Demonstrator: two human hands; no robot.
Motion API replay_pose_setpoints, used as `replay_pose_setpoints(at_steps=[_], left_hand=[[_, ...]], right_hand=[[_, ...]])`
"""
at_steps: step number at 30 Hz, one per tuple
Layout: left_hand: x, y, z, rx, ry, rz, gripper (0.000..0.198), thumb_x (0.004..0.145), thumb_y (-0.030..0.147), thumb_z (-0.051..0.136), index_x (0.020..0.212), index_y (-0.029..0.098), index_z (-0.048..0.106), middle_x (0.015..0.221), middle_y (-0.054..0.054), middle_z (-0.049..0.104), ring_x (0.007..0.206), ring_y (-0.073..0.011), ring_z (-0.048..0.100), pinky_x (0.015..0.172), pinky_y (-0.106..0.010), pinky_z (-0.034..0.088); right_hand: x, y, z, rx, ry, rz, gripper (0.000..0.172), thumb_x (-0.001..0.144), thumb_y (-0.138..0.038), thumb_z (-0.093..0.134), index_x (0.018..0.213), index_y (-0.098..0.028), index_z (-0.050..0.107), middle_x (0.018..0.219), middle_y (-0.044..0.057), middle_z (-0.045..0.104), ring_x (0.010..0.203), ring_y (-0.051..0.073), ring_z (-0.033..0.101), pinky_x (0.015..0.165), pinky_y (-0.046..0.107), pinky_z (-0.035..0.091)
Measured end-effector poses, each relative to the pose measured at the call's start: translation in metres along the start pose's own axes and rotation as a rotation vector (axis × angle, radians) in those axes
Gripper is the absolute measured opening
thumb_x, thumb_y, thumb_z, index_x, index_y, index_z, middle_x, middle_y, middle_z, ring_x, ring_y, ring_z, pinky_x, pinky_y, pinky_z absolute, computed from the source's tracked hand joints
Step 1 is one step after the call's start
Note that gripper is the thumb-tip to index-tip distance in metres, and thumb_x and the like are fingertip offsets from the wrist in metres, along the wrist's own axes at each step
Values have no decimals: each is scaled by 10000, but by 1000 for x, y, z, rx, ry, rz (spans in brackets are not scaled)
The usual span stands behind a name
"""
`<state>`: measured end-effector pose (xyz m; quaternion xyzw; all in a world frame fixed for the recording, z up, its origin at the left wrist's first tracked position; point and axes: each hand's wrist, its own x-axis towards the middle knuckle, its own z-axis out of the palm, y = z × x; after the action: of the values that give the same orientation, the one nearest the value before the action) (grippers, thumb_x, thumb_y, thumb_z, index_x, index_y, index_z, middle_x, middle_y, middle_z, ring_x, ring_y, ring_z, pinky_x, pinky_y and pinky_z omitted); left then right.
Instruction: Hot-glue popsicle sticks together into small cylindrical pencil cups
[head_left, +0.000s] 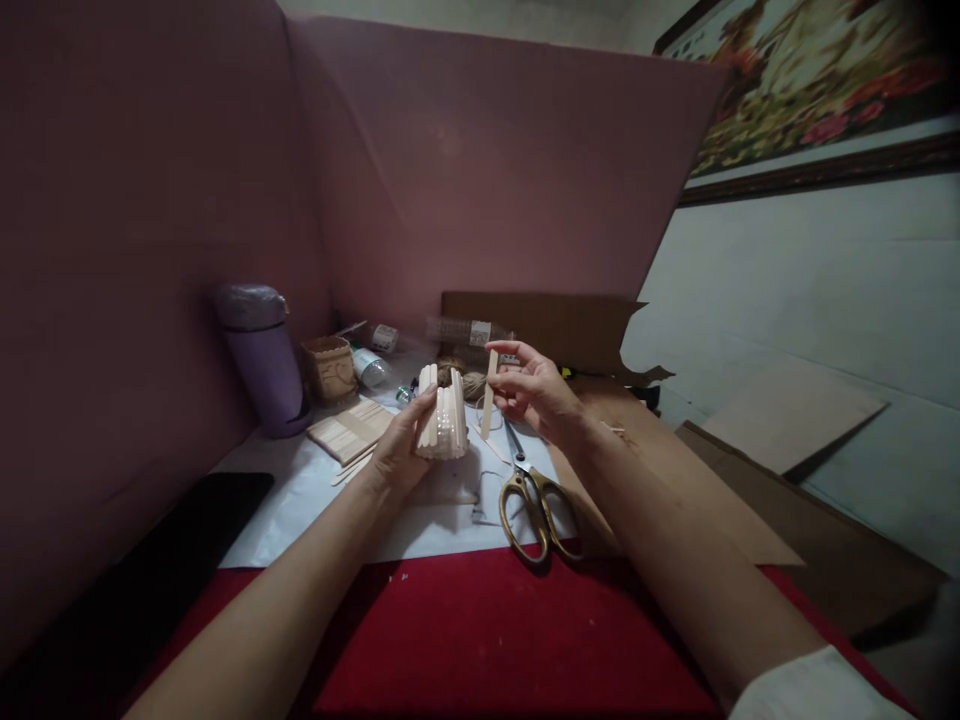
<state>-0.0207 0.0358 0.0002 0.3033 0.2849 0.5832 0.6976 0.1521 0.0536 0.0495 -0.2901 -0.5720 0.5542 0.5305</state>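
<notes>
My left hand [401, 440] is closed around a cut-down clear plastic bottle [450, 432] with wooden craft sticks standing side by side around its wall. Part of the clear plastic shows at the front, below the sticks. Just right of it, my right hand [529, 385] pinches a single craft stick [488, 405] upright between thumb and fingers, apart from the bottle. Below the right hand lie scissors [536, 500] with gold handles, blades pointing away. A bundle of craft sticks [349, 432] rests left of my left hand, with a few loose ones beside it.
A purple tumbler [262, 365] and a small brown basket-like pot [330, 370] stand at the left. Behind the hands lie clear plastic bottles [457, 332] and balls of twine [474, 386]. Cardboard [675, 480] lies at the right. A red cloth [495, 640] covers the near side.
</notes>
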Motion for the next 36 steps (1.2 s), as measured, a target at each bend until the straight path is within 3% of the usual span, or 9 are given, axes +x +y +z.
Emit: replay_pose_setpoints(at_steps=[9,14,16,19,22,28,36], left_hand=[[-10,-6,10,91,-32,-100,224,860,294,621,933,96,696,776,-100,726,595,-184,662,591,-316,573],[-11,-8,8,123,-94,-106,238,840,303,654,948,95,693,754,-91,713,593,-182,658,572,-300,562],[-9,-10,6,131,-106,-96,234,825,303,673,937,99,693,748,-86,705,588,-174,652,578,-299,565],[-8,-14,4,158,-123,-105,256,797,313,700,945,104,686,766,-92,702,601,-177,653,578,-301,565],[-10,-15,6,181,-122,-106,301,749,309,738,976,123,670,779,-88,699,627,-192,663,577,-304,562],[-17,-14,14,212,-120,-94,433,664,280,786,1050,159,631,797,-69,689,642,-203,665,574,-309,557],[-17,-15,12,270,-166,-82,470,680,299,769,1099,183,592,797,-51,675,646,-200,661,594,-332,561]], right_hand=[[3,18,-4,-40,27,22,358,598,-353,801,865,-163,656,609,-33,612,457,72,487,371,179,213],[2,16,-4,-112,127,-10,291,589,-348,787,802,-160,724,636,-16,615,503,67,411,425,203,194],[3,16,-4,-124,157,-26,268,570,-351,793,741,-156,724,634,-13,620,504,65,382,453,218,223],[5,18,-4,-112,155,-62,244,550,-345,806,665,-155,704,629,-6,632,556,85,449,544,241,335],[7,21,-4,-97,132,-75,234,563,-349,799,658,-161,696,635,-8,632,619,111,503,631,268,389],[7,27,-3,-105,127,-50,240,560,-343,784,673,-159,677,637,-25,609,614,106,485,642,272,373],[8,27,-4,-145,115,-35,253,557,-340,787,677,-147,675,643,-20,610,613,105,486,648,277,372]])
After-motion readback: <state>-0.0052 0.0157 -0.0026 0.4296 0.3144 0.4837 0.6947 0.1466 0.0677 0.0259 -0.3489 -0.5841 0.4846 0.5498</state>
